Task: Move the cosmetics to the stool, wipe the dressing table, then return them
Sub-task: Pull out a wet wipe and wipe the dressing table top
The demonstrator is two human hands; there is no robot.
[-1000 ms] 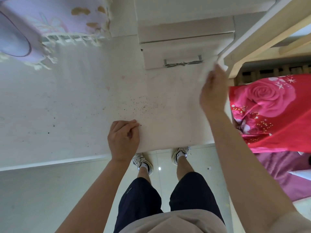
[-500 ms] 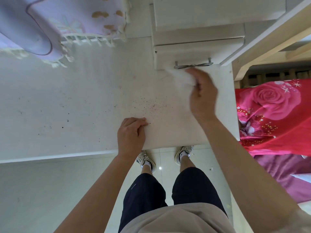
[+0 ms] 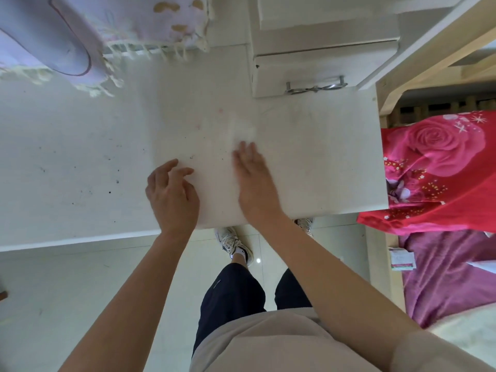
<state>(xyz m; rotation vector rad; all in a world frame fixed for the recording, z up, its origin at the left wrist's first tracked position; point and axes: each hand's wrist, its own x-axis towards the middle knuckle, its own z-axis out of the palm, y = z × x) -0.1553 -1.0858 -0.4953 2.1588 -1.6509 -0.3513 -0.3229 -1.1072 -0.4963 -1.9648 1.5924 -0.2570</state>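
The wiping stage is under way, and it looks roughly half done. No cosmetics are showing anywhere on the dressing table (image 3: 322, 162), so the first move to the stool appears finished, though neither the stool nor the cosmetics are in view. At the far left a fringed lilac cloth (image 3: 128, 25) is hanging over the back edge, and below it dark specks (image 3: 110, 192) are still dotting the top, so that side is waiting to be wiped. The left hand (image 3: 173, 194) is resting near the front edge with its fingers loosely bent and spread, holding nothing. Just beside it the right hand (image 3: 255, 181) is lying flat with straight fingers, pressing down on a white wipe (image 3: 244, 131) that is showing only as a pale blur ahead of the fingertips. Further right the top under the small drawer (image 3: 308, 68) is looking clean, and rose-printed bedding (image 3: 434, 167) is lying beyond the table's end. Left to do: the speckled left half, then the return of the cosmetics. Compared with half a second ago, the left hand is uncurling from a tighter bunch, and the right hand has been sweeping away from the drawer handle (image 3: 316, 87) toward the near middle, over the patch where a cluster of specks was showing. Fewer are visible there now.
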